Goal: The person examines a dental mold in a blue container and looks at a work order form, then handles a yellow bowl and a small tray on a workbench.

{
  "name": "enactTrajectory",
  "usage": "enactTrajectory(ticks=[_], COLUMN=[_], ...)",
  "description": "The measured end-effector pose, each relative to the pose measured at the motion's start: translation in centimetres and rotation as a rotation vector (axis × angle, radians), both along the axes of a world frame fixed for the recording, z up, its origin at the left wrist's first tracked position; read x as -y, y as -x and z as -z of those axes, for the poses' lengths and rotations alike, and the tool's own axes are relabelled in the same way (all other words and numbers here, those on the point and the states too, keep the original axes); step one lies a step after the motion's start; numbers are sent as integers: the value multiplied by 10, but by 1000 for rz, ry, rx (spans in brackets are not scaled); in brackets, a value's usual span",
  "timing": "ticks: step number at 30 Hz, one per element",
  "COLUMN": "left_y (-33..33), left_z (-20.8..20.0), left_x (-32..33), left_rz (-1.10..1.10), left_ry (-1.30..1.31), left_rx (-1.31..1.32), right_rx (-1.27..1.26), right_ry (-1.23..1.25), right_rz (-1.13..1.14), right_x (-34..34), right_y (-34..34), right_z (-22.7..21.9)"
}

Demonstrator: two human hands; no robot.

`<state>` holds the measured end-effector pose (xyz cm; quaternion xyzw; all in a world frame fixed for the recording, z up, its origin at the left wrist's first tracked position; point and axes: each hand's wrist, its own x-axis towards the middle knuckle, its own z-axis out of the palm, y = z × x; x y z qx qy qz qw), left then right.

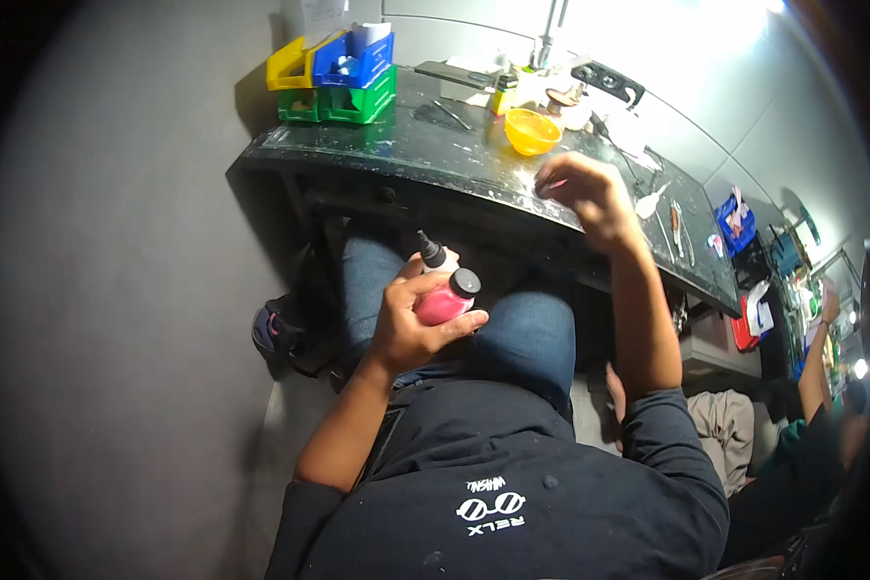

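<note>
Above my lap, my left hand [411, 324] is closed around two small bottles. One is a pink bottle [440, 305] with a round black cap. Behind it, partly covered by my fingers, is a pale bottle [435, 259] topped by a black pointed nozzle. My right hand [590, 198] is raised at the front edge of the black worktable, just below a yellow bowl [533, 132]. Its fingers are bent and smeared by motion, so whether they hold anything cannot be made out.
On the black table [425, 159], stacked bins [358, 101] in green, blue and yellow stand at the left end. A yellow-and-black container [505, 94] sits behind the bowl. Thin hand tools [677, 227] lie at the right. Another person's arm [815, 362] shows at the far right.
</note>
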<state>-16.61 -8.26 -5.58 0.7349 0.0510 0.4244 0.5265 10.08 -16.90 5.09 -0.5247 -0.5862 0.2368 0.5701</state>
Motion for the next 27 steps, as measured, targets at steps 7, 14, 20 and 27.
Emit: enactTrajectory(ticks=[7, 14, 20, 27], left_y=[-21, -27, -20, -20], left_z=[0, 6, 2, -4], left_x=[29, 53, 71, 80], left_rz=[2, -42, -57, -122], left_ry=[-141, -364, -473, -678], left_rx=[-123, -190, -391, -447], right_rx=[396, 536, 544, 948], right_ry=[-142, -210, -10, 45], right_rz=[126, 224, 76, 279], right_x=[59, 62, 79, 102], right_y=[77, 82, 75, 86], right_z=[17, 28, 33, 36])
